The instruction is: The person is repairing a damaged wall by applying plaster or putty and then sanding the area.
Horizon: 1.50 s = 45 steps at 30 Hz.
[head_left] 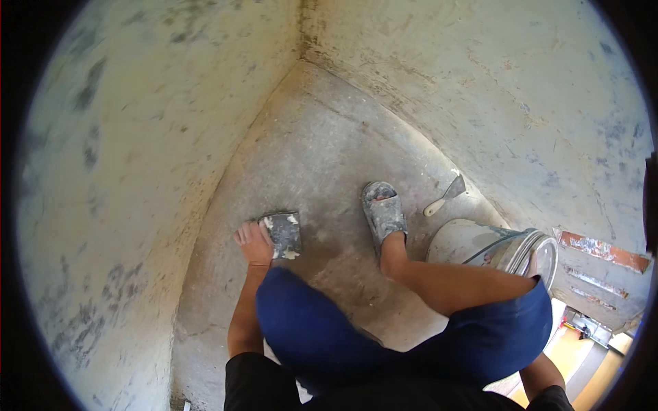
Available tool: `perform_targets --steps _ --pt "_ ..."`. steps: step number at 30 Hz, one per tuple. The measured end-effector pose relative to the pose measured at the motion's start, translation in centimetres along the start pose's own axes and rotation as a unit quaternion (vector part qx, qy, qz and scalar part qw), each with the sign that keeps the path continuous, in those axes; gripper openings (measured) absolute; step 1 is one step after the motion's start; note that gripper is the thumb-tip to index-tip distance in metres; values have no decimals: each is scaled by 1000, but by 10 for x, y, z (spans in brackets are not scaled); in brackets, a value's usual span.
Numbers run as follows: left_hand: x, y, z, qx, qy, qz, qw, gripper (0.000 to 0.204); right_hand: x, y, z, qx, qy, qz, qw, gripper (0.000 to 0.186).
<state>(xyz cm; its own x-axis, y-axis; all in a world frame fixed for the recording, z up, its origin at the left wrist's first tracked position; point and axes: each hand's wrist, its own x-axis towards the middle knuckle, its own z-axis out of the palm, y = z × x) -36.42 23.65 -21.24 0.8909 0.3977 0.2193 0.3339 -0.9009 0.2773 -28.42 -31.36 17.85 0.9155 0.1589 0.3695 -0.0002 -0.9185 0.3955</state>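
My left hand (253,242) is closed at the left edge of a dark, square putty board (287,237), its thumb side against it. Whitish putty is smeared along the board's edges. Hand and board are low over the grey floor, beside the left wall; whether the board touches the floor I cannot tell. Of my right arm only a piece of forearm (541,377) shows, past my bent right knee; the hand itself is hidden. A putty knife (445,196) with a pale handle and a flat metal blade lies on the floor near the right wall.
A large whitish bucket (456,240) is beside my right leg, near the wall. My foot in a stained grey slipper (384,212) stands mid-floor. Two patchy walls meet in a corner ahead. A reddish-brown strip (603,251) is at the far right, above several coloured items.
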Motion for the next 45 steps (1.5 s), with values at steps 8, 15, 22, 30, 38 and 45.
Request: perform_targets --steps 8,15,22,30,38,45 --pt "1 -2 2 -79 25 -12 997 17 78 -79 -9 133 34 -52 989 31" --pt "3 -5 -7 -93 20 -17 995 19 201 -263 36 365 -306 -448 756 25" --pt "6 4 5 -105 61 -15 993 22 95 -480 115 348 -341 -496 718 47" --pt "-21 15 -41 -150 75 -72 983 29 -23 -513 128 464 -383 -292 743 46" --pt "-185 -59 -103 121 222 -457 853 50 16 -458 174 532 -376 -90 753 38" --pt "-172 -30 -123 25 83 -243 966 51 38 -474 158 655 -423 190 596 30"
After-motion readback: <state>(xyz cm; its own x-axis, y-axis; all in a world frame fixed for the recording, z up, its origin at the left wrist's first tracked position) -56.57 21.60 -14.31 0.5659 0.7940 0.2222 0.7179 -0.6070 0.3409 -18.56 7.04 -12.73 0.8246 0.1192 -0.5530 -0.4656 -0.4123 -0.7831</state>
